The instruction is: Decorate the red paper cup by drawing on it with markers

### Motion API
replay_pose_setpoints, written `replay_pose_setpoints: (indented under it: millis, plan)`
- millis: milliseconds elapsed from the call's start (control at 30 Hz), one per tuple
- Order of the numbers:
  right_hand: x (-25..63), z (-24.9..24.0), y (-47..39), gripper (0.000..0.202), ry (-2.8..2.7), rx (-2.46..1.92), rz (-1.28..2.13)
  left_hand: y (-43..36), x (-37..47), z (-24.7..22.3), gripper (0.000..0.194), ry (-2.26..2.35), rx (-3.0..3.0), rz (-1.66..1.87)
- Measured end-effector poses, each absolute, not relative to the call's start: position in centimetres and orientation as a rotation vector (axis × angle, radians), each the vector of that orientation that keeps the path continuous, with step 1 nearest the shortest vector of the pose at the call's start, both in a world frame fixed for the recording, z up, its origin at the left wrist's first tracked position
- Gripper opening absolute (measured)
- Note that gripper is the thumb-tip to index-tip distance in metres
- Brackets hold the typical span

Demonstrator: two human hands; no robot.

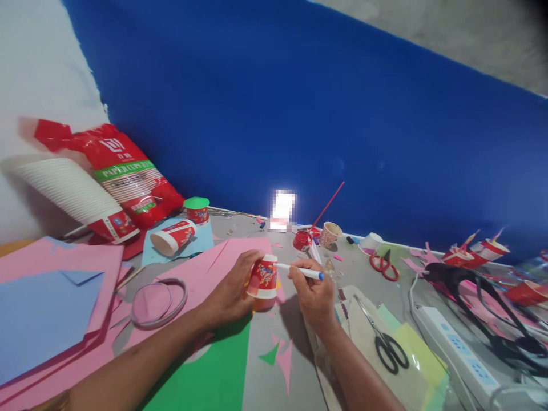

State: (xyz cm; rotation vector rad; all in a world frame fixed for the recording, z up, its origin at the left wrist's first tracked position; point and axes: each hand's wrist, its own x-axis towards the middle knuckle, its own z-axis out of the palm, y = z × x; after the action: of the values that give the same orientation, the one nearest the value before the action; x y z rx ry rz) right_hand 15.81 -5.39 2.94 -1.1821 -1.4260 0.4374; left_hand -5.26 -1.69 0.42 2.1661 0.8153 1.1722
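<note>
A red and white paper cup [266,275] stands upside down or is held so, its narrow end up, with my left hand [233,285] wrapped round its left side. My right hand [314,294] pinches a white marker with a blue end [310,273]; the marker's tip points left and is at the cup's upper right side. Below my left hand lies a green sheet [205,371], with pink paper [214,265] behind it. Small green [270,355] and pink scraps lie in front of the cup.
Stacked paper cups [72,191] and a red bag of cups [132,182] lean at the left. Black-handled scissors [390,351], red-handled scissors [384,266] and a white power strip [458,348] lie at the right. A lying cup [173,237] rests on blue paper.
</note>
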Motion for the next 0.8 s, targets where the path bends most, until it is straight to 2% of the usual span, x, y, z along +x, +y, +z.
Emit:
replay_pose_setpoints:
  millis: [800]
  plan:
    - [15.2, 3.5, -5.3, 0.014, -1.677, -1.016, 0.062, -1.4, -4.6, -1.0, 0.081, 0.804, 2.271, 1.256]
